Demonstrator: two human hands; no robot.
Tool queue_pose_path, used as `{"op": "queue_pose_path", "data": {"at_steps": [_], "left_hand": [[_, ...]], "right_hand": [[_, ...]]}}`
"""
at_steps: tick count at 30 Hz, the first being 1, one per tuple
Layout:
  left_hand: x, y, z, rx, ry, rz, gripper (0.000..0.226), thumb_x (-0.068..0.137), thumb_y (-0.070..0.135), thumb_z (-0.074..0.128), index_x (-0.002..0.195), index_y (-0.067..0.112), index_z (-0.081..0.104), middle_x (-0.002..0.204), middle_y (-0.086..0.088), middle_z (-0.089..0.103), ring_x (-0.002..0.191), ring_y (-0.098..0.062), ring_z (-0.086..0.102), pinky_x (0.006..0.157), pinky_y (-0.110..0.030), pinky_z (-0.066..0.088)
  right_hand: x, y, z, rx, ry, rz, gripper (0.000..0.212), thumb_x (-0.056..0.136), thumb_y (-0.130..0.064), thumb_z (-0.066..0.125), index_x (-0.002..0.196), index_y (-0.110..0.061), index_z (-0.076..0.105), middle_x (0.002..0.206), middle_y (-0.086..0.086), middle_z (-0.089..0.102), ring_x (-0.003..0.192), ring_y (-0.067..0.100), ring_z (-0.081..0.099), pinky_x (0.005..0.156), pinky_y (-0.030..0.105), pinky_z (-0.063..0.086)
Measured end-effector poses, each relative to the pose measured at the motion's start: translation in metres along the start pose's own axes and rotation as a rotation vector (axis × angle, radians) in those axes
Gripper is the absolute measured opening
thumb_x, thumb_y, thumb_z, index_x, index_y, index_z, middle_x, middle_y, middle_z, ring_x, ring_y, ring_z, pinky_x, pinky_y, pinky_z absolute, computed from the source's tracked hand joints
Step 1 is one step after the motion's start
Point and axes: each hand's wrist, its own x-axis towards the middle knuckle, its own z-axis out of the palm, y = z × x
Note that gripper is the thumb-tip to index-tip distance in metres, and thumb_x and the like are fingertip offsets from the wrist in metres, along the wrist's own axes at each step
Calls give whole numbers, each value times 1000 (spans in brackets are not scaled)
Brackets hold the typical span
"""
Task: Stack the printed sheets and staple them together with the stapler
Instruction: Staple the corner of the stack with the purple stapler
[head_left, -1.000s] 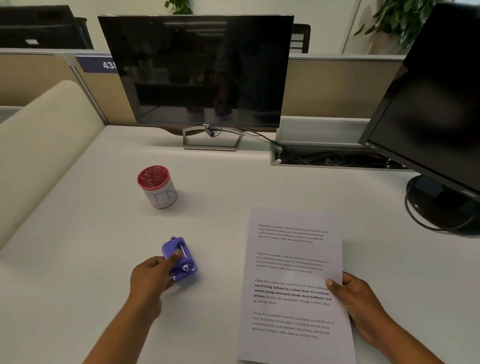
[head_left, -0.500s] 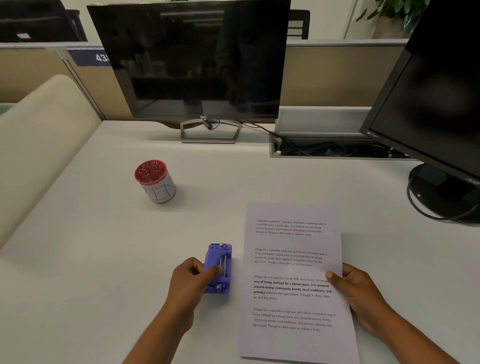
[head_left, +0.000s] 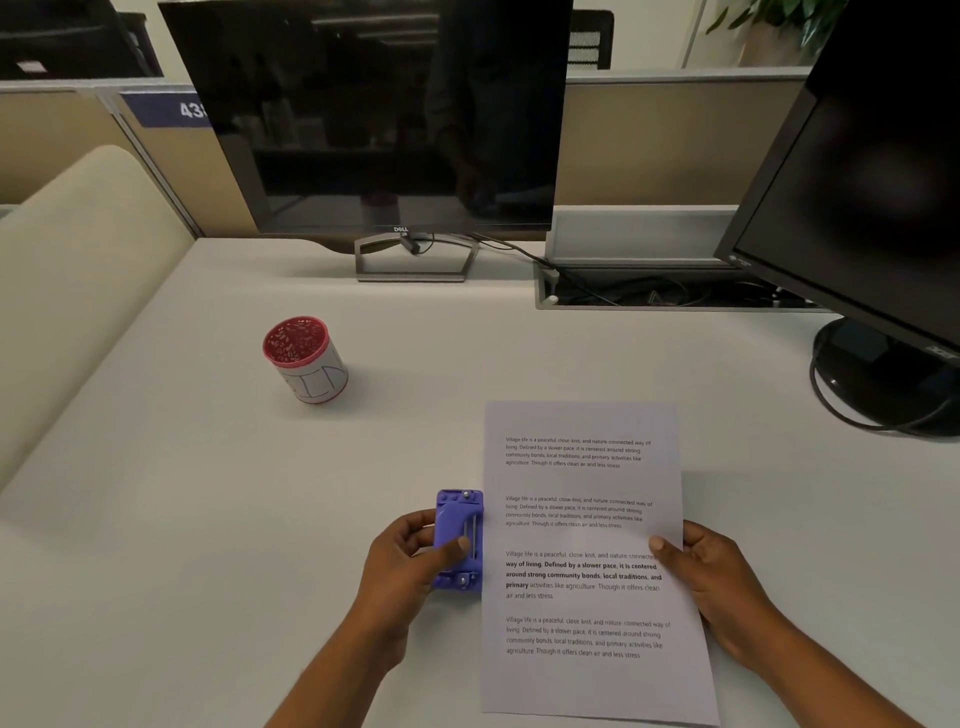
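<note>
Gripped the purple stapler (head_left: 461, 525) in the left hand (head_left: 405, 566), fingers curled round its side and thumb on top, just beside the left edge of the printed sheets (head_left: 587, 540). Pinched the sheets' right edge in the right hand (head_left: 722, 587), thumb on the top page, on the worktop (head_left: 208, 519). Had a red-rimmed cup (head_left: 304, 358) standing farther back on the left, a dark monitor (head_left: 384, 119) beyond it and a second monitor (head_left: 872, 182) at the right.

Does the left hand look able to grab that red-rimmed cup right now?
Probably not yet: the left hand grips the purple stapler. Nothing stands between it and the cup, so it likely could after letting go.
</note>
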Motion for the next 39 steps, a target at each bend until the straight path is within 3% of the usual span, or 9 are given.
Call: {"op": "queue_pose_path", "data": {"at_steps": [4, 8, 13, 19, 24, 27, 32, 37, 39], "left_hand": [[0, -1, 0, 33, 0, 11, 52, 60, 20, 83, 108, 15, 65, 93, -6, 77, 82, -22, 72, 74, -34, 54], [1, -2, 2, 39, -2, 9, 45, 69, 14, 85, 109, 15, 65, 93, -3, 77, 84, -22, 72, 74, -33, 53], [0, -3, 7, 60, -18, 21, 48, 64, 18, 87, 107, 16, 65, 93, -2, 77, 85, -21, 74, 74, -33, 56], [0, -9, 15, 59, -30, 18, 47, 69, 17, 86, 109, 15, 63, 98, -5, 76, 89, -23, 74, 76, -35, 59], [3, -8, 15, 40, -18, 31, 46, 70, 17, 85, 110, 16, 63, 98, -4, 76, 89, -23, 73, 76, -34, 58], [4, -7, 12, 31, -4, 45, 45, 70, 15, 84, 110, 15, 63, 97, -5, 76, 90, -24, 73, 80, -37, 58], [4, -8, 12, 32, -30, 41, 46, 69, 15, 85, 110, 14, 63, 99, -6, 76, 89, -24, 74, 80, -39, 59], [3, -9, 18, -14, -52, 21, 49, 68, 23, 83, 111, 10, 62, 97, -9, 77, 91, -28, 73, 88, -48, 57], [4, -8, 19, -28, -52, 9, 50, 69, 26, 82, 111, 9, 62, 97, -10, 77, 91, -30, 73, 90, -51, 55]], "right_hand": [[-1, -1, 1, 0, -13, -16, 96, 34, -60, 90, 112, -9, 69, 103, 14, 77, 95, 36, 73, 87, 51, 57], [-1, -2, 1, 31, 3, -13, 42, 76, -26, 77, 112, -6, 69, 101, 14, 78, 98, 41, 71, 89, 53, 56], [0, 2, 1, -14, -9, -29, 98, 32, -63, 90, 111, -9, 70, 103, 13, 77, 94, 34, 74, 82, 45, 60], [0, 2, 0, -48, -14, -30, 98, 32, -66, 88, 111, -10, 70, 103, 12, 77, 93, 34, 74, 87, 49, 57], [-1, 1, -1, 1, 2, -26, 50, 68, -39, 83, 109, -11, 71, 105, 15, 76, 95, 35, 73, 82, 45, 60], [0, 2, 0, -32, -1, -24, 91, 37, -62, 89, 110, -11, 71, 103, 13, 77, 92, 33, 74, 76, 40, 62], [0, 2, -1, -41, -4, -28, 96, 34, -65, 88, 111, -9, 70, 102, 12, 78, 93, 33, 74, 77, 40, 61], [-1, 1, -1, -48, 9, 2, 32, 84, -20, 71, 113, -7, 68, 104, 13, 77, 92, 31, 75, 84, 46, 59], [0, 2, -2, -78, 30, 27, 22, 91, -7, 61, 112, -7, 68, 103, 12, 78, 91, 31, 75, 82, 44, 60]]}}
